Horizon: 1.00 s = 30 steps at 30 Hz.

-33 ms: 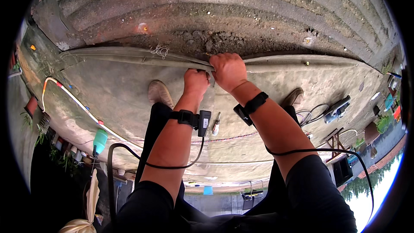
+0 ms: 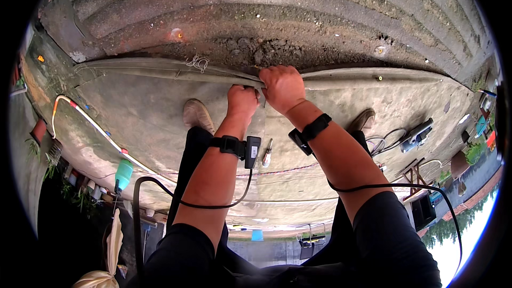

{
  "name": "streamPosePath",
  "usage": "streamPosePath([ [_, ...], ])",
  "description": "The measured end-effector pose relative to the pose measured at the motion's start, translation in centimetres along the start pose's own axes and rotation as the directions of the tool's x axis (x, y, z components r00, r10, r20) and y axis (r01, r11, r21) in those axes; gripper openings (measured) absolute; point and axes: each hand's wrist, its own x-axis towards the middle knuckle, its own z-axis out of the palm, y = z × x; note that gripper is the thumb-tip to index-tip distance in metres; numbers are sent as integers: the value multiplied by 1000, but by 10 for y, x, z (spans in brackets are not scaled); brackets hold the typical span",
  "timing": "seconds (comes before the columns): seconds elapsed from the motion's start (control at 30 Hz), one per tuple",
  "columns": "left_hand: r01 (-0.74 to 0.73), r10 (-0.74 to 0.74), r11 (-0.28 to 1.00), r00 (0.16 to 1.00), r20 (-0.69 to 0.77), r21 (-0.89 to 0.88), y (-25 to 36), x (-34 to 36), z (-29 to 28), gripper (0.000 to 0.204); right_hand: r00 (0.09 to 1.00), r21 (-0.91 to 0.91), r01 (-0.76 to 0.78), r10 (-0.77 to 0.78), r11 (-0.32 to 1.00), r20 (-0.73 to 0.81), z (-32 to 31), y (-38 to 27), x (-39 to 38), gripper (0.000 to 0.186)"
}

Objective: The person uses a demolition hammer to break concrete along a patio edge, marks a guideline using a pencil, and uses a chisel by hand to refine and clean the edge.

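1. A big grey-tan sheet (image 2: pixel 330 122) is spread over the ground, and its folded edge (image 2: pixel 341 79) is set in front of both hands.
2. This edge is stretched from left to right, across the way the arms are pointed. It is bent a bit by the round view.
3. The edge is held by the right hand (image 2: pixel 284 88), with the fingers wrapped tight over it. So the right hand is the nearer one.
4. The left hand (image 2: pixel 243 102) is placed just beside it, on the body side of the edge. Its fingers are curled in like a fist; whether anything is pinched there cannot be told.
5. Loose dirt (image 2: pixel 266 50) can be seen just past the edge.
6. A tangle of white string (image 2: pixel 197 63) is left on the edge, off to the left.
7. A screwdriver (image 2: pixel 267 154) is laid on the sheet between the arms, with its tip pointed away from the body.
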Motion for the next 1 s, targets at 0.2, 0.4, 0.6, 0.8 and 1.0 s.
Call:
streamPosePath([
  [0.2,12,-12,999,1000,1,-34,4,-2,2,16,1000,-8,-14,14,1000,0,0,1,-1,11],
  [0.4,-166,160,929,986,47,332,-9,21,-5,15,996,26,-87,88,996,-27,1,6,10,17],
  [0.6,-290,336,859,941,-37,421,-28,16,-2,22,995,112,-95,97,989,-15,-8,4,8,20],
  [0.8,-163,184,973,975,-124,164,-33,20,1,23,995,117,-71,78,991,-56,-7,7,9,22],
  [1.0,-227,252,960,957,-146,166,-39,21,-2,18,995,99,-56,64,994,-74,-8,8,14,19],
])
